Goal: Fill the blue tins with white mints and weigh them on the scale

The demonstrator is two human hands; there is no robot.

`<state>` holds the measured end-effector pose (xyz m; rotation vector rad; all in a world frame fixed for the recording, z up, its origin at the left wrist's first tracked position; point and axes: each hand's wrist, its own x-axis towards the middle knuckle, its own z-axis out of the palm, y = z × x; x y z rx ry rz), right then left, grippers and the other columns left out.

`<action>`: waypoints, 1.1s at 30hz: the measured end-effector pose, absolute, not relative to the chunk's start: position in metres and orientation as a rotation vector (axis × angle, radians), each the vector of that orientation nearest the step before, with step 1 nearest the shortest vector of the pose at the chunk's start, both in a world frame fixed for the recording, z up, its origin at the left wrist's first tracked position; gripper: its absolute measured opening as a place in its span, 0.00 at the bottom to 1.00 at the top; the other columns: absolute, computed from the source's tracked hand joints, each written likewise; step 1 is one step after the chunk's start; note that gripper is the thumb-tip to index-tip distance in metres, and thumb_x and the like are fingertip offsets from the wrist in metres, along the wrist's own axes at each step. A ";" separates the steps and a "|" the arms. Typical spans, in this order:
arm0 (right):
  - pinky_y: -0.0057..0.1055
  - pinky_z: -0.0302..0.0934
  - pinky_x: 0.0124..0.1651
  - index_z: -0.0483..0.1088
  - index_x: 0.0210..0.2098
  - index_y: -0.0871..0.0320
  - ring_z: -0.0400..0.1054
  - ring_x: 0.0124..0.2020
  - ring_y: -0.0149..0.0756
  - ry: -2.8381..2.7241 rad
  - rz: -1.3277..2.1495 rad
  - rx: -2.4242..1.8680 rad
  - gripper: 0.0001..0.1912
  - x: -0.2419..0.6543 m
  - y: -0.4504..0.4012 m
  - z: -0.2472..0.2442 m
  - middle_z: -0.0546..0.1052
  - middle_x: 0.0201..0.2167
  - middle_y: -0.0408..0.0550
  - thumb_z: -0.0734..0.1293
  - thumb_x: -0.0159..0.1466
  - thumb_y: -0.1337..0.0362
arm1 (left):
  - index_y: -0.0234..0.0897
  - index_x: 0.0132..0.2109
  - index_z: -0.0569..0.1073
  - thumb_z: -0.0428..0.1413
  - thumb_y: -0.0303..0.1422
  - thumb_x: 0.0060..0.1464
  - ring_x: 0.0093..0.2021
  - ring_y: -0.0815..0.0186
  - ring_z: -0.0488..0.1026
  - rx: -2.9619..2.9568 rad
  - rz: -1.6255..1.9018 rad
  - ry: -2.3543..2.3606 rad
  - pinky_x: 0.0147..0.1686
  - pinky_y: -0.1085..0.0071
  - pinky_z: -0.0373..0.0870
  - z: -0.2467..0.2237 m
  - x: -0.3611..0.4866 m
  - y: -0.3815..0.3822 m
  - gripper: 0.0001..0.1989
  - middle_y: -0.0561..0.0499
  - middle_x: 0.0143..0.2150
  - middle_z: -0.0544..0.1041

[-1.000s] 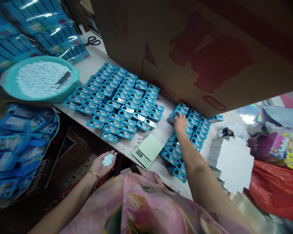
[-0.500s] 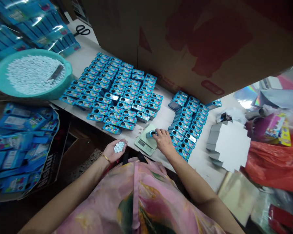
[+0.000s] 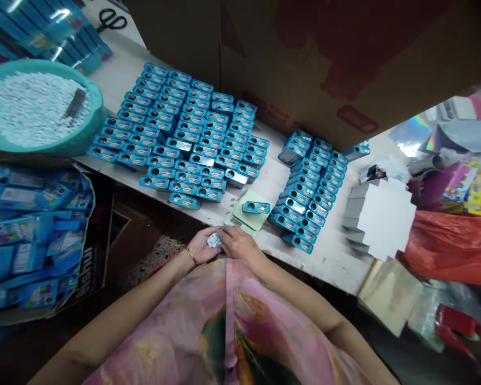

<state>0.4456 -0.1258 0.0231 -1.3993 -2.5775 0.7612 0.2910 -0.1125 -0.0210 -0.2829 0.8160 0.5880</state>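
Observation:
My left hand [image 3: 203, 245], palm up and cupped, holds a small heap of pale tablets [image 3: 214, 240] at the table's front edge. Against its side rests my right hand [image 3: 235, 241], its fingers bent over the heap; whether they pinch any tablets is hidden. Just beyond my hands, a blue tin [image 3: 256, 207] lies on a pale green digital scale [image 3: 240, 216]. Several rows of blue tins [image 3: 192, 125] with round dark openings stand to the left, and another group of tins [image 3: 304, 195] stands to the right.
A turquoise basin [image 3: 98, 107] heaped with tablets and a scoop stands at the left. Below it sits a carton [image 3: 88, 256] of blue packs. A large cardboard box [image 3: 280, 64] bounds the back. White card [image 3: 385, 214] and a red plastic bag [image 3: 444, 251] lie right.
My right hand has let go of the tin, leaving it on the scale, and moved left to the tablets. My left hand has shifted slightly right. The camera view has shifted.

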 end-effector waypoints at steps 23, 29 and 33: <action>0.26 0.58 0.41 0.67 0.40 0.57 0.61 0.40 0.32 -2.437 0.835 -1.346 0.09 0.450 -0.113 0.010 0.69 0.39 0.47 0.59 0.61 0.67 | 0.28 0.31 0.69 0.45 0.24 0.53 0.26 0.68 0.73 -0.306 0.624 0.765 0.30 0.72 0.71 -0.024 0.302 -0.102 0.08 0.47 0.24 0.74; 0.29 0.57 0.44 0.69 0.40 0.57 0.62 0.40 0.33 -2.204 0.664 -1.589 0.11 0.498 -0.079 0.025 0.69 0.38 0.49 0.57 0.61 0.67 | 0.25 0.38 0.71 0.46 0.26 0.52 0.40 0.58 0.73 -0.226 0.651 0.763 0.40 0.62 0.70 -0.011 0.319 -0.080 0.10 0.37 0.36 0.75; 0.29 0.58 0.41 0.69 0.40 0.56 0.62 0.39 0.35 -2.291 0.557 -1.753 0.12 0.505 -0.067 0.022 0.68 0.38 0.49 0.57 0.61 0.67 | 0.26 0.39 0.71 0.47 0.26 0.51 0.41 0.57 0.73 -0.245 0.675 0.791 0.41 0.62 0.70 -0.010 0.313 -0.084 0.11 0.36 0.38 0.75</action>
